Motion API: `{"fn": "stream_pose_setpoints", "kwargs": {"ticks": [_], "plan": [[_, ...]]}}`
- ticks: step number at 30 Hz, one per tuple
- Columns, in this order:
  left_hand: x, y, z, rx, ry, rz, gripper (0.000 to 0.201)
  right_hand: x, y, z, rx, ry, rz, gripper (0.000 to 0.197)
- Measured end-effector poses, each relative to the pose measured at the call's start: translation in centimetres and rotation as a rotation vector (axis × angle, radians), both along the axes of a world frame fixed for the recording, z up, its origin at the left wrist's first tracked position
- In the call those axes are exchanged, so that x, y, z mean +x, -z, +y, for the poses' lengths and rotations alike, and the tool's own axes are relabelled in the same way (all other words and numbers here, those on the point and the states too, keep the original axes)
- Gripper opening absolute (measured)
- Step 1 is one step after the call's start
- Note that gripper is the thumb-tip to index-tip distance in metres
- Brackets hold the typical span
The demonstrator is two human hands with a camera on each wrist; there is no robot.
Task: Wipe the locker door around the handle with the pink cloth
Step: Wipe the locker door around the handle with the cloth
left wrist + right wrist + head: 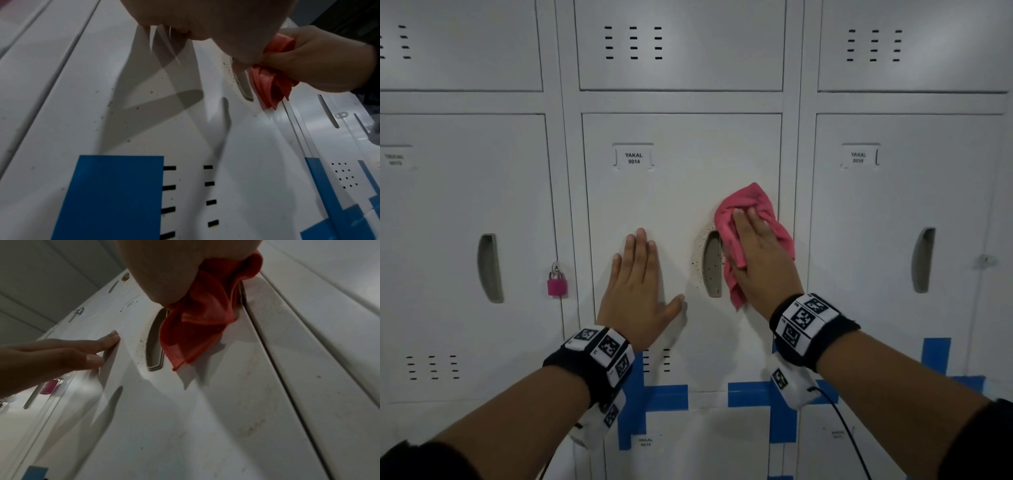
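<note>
At frame centre the locker door [681, 192] carries the handle [712, 263] right of middle, the cloth [753, 236] beside it under the right hand [763, 260], the left hand [640, 284] flat to the handle's left, a padlock [557, 282] farther left.

head faces lockers squarely; wrists look up close, sharing the handle [711, 263].

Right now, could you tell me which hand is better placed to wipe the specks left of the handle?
The right hand: it already presses the pink cloth beside the handle, a short sweep from the dark specks. The left hand lies flat and bare on the locker door.
</note>
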State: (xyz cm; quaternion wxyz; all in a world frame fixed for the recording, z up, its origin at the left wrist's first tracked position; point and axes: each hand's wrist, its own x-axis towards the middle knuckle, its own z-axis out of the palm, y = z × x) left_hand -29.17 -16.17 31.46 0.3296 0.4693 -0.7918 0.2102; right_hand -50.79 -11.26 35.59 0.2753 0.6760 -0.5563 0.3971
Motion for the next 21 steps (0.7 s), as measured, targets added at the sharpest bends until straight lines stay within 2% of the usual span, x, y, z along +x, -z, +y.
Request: {"fn": "stream_pose_setpoints", "kwargs": {"ticks": [10,13,18,21], "plan": [[0.2,0.0,0.0,0.004,0.01,-0.02,0.101,-0.1,3.2,-1.3,-0.209,0.055,0.159,0.069],[0.3,0.0,0.1,0.013,0.004,-0.03,0.102,-0.2,4.4,-1.2,-0.217,0.036,0.192,0.07],[0.6,-0.3,0.5,0.014,-0.002,-0.054,0.103,-0.1,6.3,-0.3,-0.173,-0.04,0.16,0.065],[0.9,-0.6,0.6,0.03,0.01,-0.077,0.104,-0.5,7.0,0.1,-0.137,-0.072,0.026,0.06]]}}
